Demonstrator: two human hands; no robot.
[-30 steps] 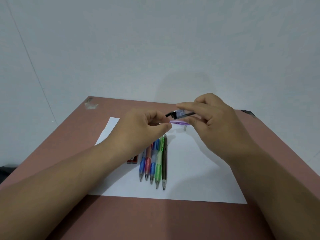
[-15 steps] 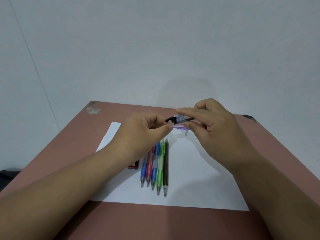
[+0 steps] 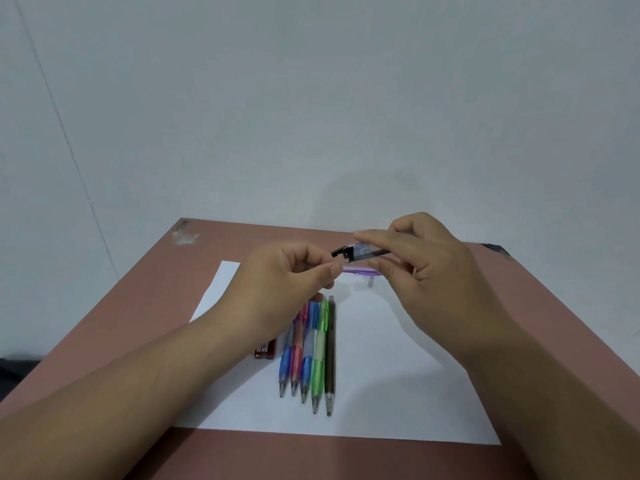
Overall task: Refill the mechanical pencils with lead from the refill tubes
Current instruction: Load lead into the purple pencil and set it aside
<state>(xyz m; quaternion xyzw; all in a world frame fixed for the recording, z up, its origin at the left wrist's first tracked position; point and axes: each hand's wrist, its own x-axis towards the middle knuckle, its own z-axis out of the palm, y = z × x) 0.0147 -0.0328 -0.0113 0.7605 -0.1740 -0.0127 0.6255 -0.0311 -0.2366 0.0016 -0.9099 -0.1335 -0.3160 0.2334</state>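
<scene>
Right hand: I see my right hand (image 3: 426, 271) raised above the far part of the surface, index finger and thumb pinching a small clear refill tube (image 3: 363, 253) with a black cap end that points left.
Left hand: my left hand (image 3: 287, 282) is held up just left of the tube's black end, fingers curled with thumb and fingertips drawn together; I cannot tell whether they pinch anything, and a narrow gap shows between them and the tube.
Purple pencil: a purple mechanical pencil (image 3: 360, 270) lies crosswise on the paper at the far side, partly hidden behind both hands, with a tiny grey piece (image 3: 370, 282) just near of it.
Row of pencils: five mechanical pencils lie side by side on the paper, tips toward me. From left to right I make out a blue pencil (image 3: 284, 365), a red pencil (image 3: 296, 362), a second blue pencil (image 3: 307, 365), a green pencil (image 3: 319, 355) and a dark pencil (image 3: 330, 355).
Red tube: a red refill tube (image 3: 266, 351) lies just left of the row, half covered by my left forearm. It carries a pale label, but the writing is too small to read.
Paper: a white sheet (image 3: 398, 375) lies in the middle of the surface.
Surface: a reddish-brown surface (image 3: 156, 292) against a pale wall, with a scuffed patch at its far left corner.
</scene>
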